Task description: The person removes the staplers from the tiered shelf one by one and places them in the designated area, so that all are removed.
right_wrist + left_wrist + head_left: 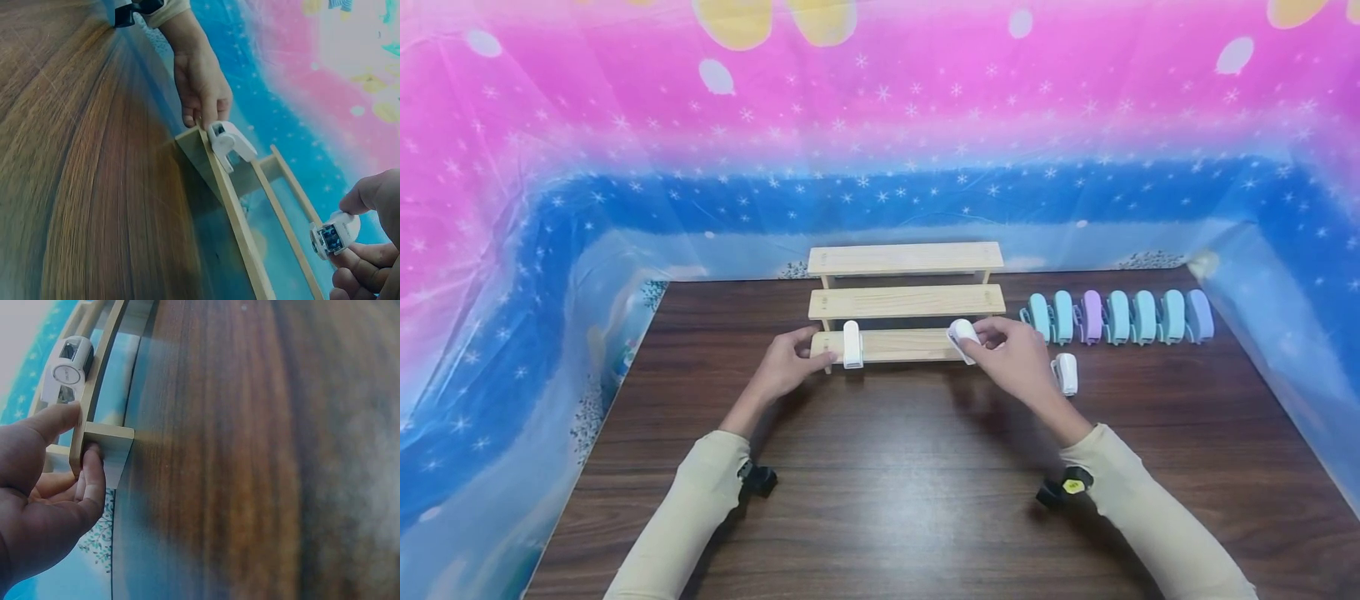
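Observation:
A three-step wooden rack [906, 302] stands on the table. My left hand [785, 363] grips the left end of its lowest step, thumb on top and fingers below, as the left wrist view shows. Near that end a small white stapler [852, 347] sits upright on the step. In my right hand [1018, 357] a second white stapler [335, 235] is pinched between thumb and fingers. It is tilted and overlaps the right part of the lowest step in the head view. Its metal underside faces the right wrist camera.
Right of the rack, several staplers [1117, 317] in mint, purple and lavender stand in a row. In front of them is another white stapler [1067, 375], close to my right wrist. A patterned pink and blue cloth [925, 108] hangs behind the dark wooden table [895, 500].

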{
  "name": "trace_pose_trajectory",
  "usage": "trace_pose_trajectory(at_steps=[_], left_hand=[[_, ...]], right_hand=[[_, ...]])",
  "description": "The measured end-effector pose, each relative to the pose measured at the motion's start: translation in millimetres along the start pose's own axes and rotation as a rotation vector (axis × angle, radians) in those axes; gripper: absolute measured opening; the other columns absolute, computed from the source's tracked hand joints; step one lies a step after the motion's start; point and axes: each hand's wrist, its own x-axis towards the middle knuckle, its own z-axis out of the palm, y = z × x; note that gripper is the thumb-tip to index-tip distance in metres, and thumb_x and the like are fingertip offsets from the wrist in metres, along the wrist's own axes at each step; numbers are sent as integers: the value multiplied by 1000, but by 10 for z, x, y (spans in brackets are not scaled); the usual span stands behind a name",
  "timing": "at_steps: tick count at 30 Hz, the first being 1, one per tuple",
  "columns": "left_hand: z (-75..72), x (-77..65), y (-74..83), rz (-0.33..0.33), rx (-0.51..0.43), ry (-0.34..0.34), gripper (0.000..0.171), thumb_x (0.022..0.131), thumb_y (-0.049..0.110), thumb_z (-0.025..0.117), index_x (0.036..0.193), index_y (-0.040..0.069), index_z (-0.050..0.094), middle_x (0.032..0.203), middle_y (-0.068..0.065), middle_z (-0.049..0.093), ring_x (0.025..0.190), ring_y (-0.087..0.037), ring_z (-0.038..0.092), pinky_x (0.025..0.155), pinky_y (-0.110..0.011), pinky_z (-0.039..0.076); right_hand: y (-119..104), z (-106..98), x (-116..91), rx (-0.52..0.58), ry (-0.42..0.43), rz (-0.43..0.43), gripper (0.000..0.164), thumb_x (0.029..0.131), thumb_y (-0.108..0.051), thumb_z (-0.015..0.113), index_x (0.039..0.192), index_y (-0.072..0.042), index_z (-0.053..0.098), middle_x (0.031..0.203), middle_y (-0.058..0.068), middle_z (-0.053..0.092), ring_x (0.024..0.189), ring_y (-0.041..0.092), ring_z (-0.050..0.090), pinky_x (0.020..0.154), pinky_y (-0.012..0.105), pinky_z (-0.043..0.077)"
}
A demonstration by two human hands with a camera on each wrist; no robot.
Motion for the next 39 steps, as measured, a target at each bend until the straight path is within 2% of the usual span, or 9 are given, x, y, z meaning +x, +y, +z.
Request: trace_pose_trajectory(at_steps=[9, 21, 30, 39], left_hand=[[-1, -4, 2, 5, 3, -3, 73, 94, 24, 76, 151, -7, 42, 124, -24, 68, 107, -31, 71, 81, -34, 58], [10, 9, -12, 19, 10, 13, 71, 94, 21, 76, 150, -9, 43, 122, -25, 68, 107, -32, 71, 81, -31, 57], [13, -6, 3, 26, 22, 10, 70, 95, 21, 75, 149, -10, 43, 122, -26, 67, 105, -32, 71, 78, -29, 56], [12, -20, 15, 31, 11, 13, 70, 94, 20, 76, 148, -10, 44, 122, -27, 67, 104, -31, 71, 75, -26, 56]], right_hand=[[171, -206, -34, -7, 12, 28, 36, 90, -36, 78, 109, -6, 76, 95, 10, 75, 85, 24, 68, 71, 35, 51], [402, -526, -129, -71, 76, 47, 44, 93, -38, 75, 118, -2, 73, 99, 15, 75, 88, 27, 68, 77, 37, 51], [642, -761, -256, -103, 127, 130, 51, 92, -48, 73, 113, -3, 74, 99, 16, 75, 88, 28, 68, 78, 37, 47], [871, -940, -358, -138, 143, 229, 57, 92, -54, 69, 118, -3, 72, 103, 17, 74, 93, 27, 63, 72, 34, 44]])
